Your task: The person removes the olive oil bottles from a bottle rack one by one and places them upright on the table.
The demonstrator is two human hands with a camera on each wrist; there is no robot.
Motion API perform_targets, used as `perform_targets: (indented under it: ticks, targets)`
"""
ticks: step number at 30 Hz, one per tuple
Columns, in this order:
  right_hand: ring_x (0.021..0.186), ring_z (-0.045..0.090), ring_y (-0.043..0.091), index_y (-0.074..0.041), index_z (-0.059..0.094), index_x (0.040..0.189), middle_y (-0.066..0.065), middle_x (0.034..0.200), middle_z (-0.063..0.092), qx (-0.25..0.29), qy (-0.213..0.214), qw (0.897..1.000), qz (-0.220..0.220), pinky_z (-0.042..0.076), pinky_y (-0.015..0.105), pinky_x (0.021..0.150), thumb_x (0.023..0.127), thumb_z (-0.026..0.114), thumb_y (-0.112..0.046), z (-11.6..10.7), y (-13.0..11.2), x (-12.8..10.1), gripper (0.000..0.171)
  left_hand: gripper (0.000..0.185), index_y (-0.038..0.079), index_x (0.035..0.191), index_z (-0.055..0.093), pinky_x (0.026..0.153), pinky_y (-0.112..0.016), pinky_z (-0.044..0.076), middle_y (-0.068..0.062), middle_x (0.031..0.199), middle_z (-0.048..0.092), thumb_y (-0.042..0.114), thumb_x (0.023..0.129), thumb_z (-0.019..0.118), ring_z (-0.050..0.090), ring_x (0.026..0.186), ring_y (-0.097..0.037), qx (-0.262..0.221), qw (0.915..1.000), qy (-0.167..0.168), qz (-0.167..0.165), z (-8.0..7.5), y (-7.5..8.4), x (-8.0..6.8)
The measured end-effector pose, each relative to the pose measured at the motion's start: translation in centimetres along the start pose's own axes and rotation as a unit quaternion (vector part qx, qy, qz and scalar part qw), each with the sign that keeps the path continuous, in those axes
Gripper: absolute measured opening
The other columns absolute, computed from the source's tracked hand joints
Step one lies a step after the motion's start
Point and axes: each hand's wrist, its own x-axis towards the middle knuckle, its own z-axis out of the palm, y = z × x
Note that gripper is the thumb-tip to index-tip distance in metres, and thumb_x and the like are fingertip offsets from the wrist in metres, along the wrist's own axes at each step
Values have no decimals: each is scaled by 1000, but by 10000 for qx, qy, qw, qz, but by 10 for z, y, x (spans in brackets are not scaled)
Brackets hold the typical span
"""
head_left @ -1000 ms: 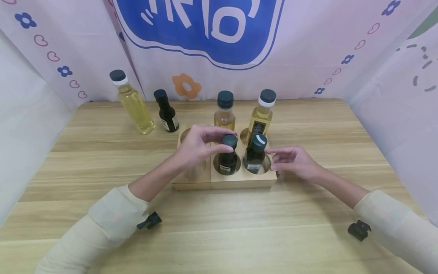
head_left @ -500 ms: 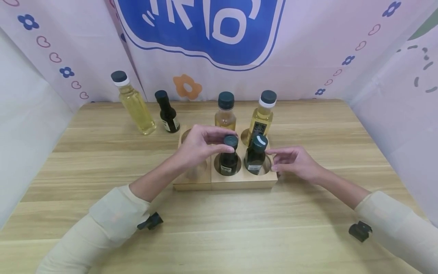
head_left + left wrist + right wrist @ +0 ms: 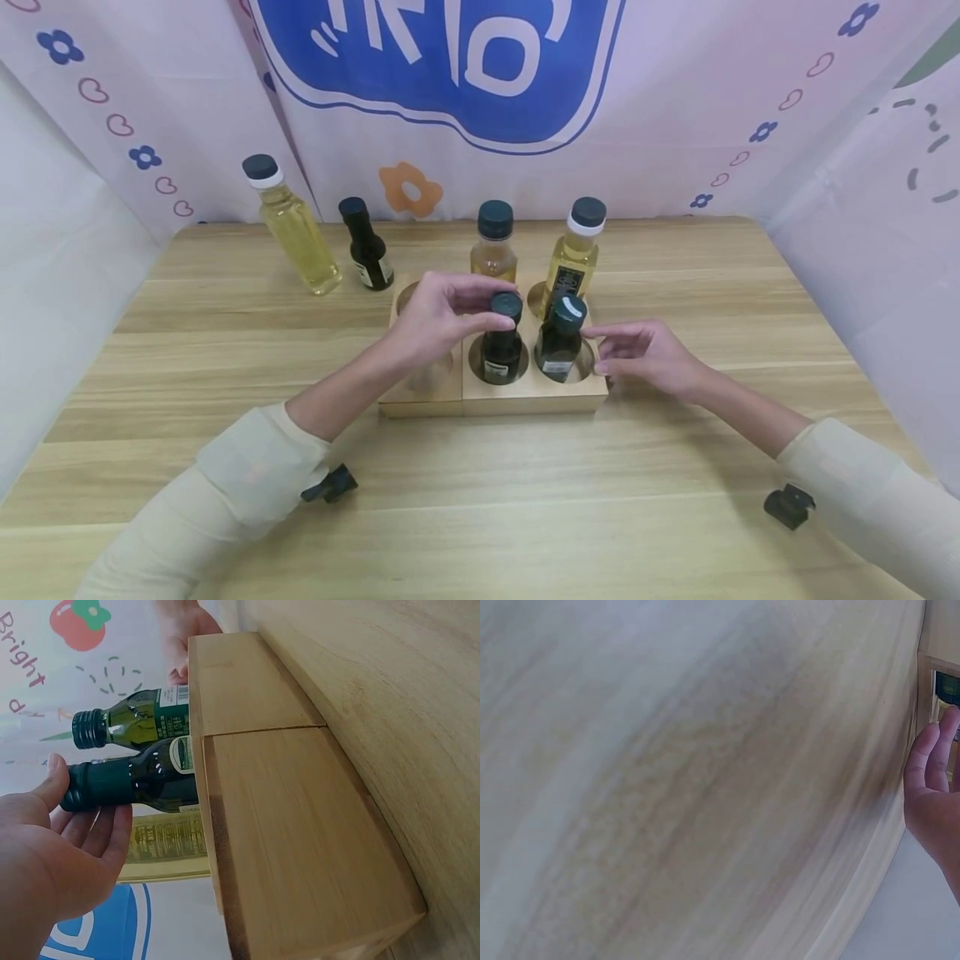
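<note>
Head view: left hand (image 3: pixel 429 321) pinches the cap of a small dark bottle (image 3: pixel 501 350) standing in the wooden rack (image 3: pixel 525 392) on the worktop, steadying it upright; right hand (image 3: pixel 645 358), grip relaxed and empty, rests beside the rack.

At the left hand's (image 3: pixel 431 321) fingertips stands a dark green bottle (image 3: pixel 501 354) with a black cap, in a pale wooden holder (image 3: pixel 525 396). Just off the right hand's (image 3: pixel 645 358) fingers, a second dark green bottle (image 3: pixel 558 346) bears a white label. Beyond both hands, the backdrop (image 3: pixel 675 100) is pink with blue flowers and heart outlines.
</note>
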Motion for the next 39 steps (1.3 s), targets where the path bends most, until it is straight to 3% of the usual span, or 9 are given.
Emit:
perform_targets:
  ticks: [9,22,27,36,39]
  targets:
    - [81,73,15,-19,74,126,9,95,75,4,-4,10000,-19,66,31,75,85,77,9,0,-1,0,49,36,0,123,74,91,-29,62,-15,114,77,2,88,82,76,103,-24,-222,9997,117,-54,0,0,1]
    - [82,73,15,-12,72,129,10,96,75,-27,-17,10000,-66,65,31,74,86,77,9,0,-1,0,48,36,0,117,76,89,-31,63,-12,105,79,4,83,87,77,96,-22,-349,9987,367,-34,0,3,2]
    - [82,73,15,-15,73,127,11,96,75,-57,27,10000,-27,65,31,75,86,77,9,0,0,0,49,36,0,117,76,89,-31,63,-12,106,79,3,83,87,77,96,-23,-436,9983,399,9,-1,7,3]
    - [82,73,15,4,64,133,11,97,75,-75,30,10000,-5,66,31,75,85,77,9,2,-1,-1,49,39,-2,119,75,89,-32,63,-12,107,79,2,82,87,77,95,-23,-493,9977,453,68,-3,10,3]
    - [83,73,15,4,65,133,11,97,75,-78,38,10000,6,66,31,75,86,76,9,2,-2,-1,49,38,-1,118,76,88,-32,64,-12,106,79,1,82,87,78,95,-24,-514,9975,481,92,-4,11,2]
